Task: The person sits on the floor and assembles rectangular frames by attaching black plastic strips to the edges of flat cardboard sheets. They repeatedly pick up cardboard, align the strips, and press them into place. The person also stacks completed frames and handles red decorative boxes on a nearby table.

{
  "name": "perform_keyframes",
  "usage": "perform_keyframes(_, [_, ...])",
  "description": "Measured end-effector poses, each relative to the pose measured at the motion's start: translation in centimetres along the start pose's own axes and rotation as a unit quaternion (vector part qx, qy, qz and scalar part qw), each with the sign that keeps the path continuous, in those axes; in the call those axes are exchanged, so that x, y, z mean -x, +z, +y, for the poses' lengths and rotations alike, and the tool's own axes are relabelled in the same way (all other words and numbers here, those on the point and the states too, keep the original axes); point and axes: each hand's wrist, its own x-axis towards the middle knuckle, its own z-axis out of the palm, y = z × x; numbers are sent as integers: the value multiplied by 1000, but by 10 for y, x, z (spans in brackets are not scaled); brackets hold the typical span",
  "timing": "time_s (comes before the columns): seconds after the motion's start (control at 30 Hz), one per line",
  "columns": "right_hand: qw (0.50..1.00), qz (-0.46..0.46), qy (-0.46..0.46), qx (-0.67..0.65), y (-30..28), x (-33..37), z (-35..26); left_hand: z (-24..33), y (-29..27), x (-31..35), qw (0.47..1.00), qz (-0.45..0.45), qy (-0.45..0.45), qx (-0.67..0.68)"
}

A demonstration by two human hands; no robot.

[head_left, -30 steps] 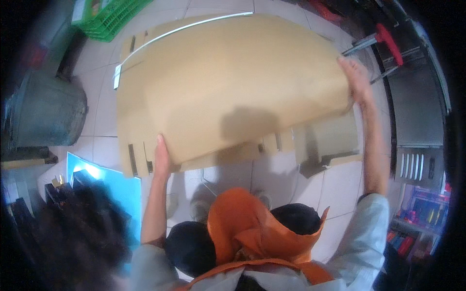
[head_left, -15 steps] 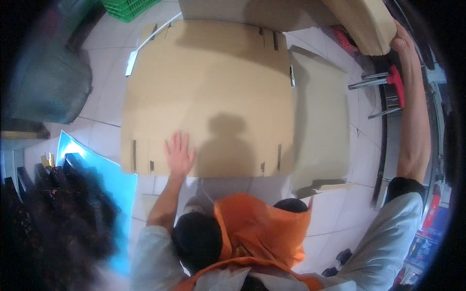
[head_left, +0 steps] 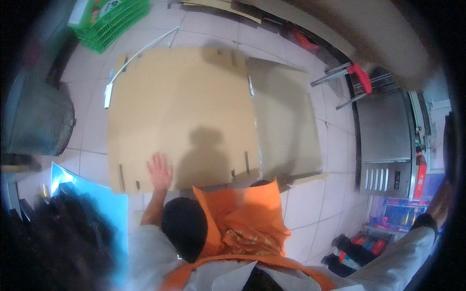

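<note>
My left hand (head_left: 160,173) lies flat, fingers spread, near the front left of a brown cardboard sheet (head_left: 184,111) on the floor. The sheet has narrow slots near its corners and a white clip (head_left: 108,96) at its left side. At the upper right rises a large, blurred cardboard panel (head_left: 359,31). My right forearm (head_left: 441,203) reaches up along the right rim; the hand itself is lost in the dark edge, so I cannot tell whether it touches the panel. Beside the brown sheet lies a greyish cardboard piece (head_left: 289,121).
A green crate (head_left: 111,24) stands far left, above a grey tub (head_left: 39,116). A blue sheet (head_left: 104,199) and a dark blurred heap (head_left: 68,233) lie near left. To the right are a red-topped stool (head_left: 359,78) and a metal cabinet (head_left: 386,140).
The raised panel has swung off the brown sheet toward the upper right, and my right arm has moved outward to the rim. The view has shifted; my left hand stays flat on the sheet.
</note>
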Motion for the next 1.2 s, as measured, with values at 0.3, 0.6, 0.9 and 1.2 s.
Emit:
perform_keyframes(0.3, [971,-173,-69,151,120,18,-91,-17,16,12,999,30,19,-23])
perform_keyframes(0.6, [791,-300,-439,302,572,76,38,4,21,15,997,-64,35,-16])
perform_keyframes(0.9, [767,-269,-490,314,502,15,14,-25,20,27,992,-44,38,-108])
perform_keyframes(1.2, [833,-176,-362,379,441,-17,-14,-22,10,27,995,-2,35,-91])
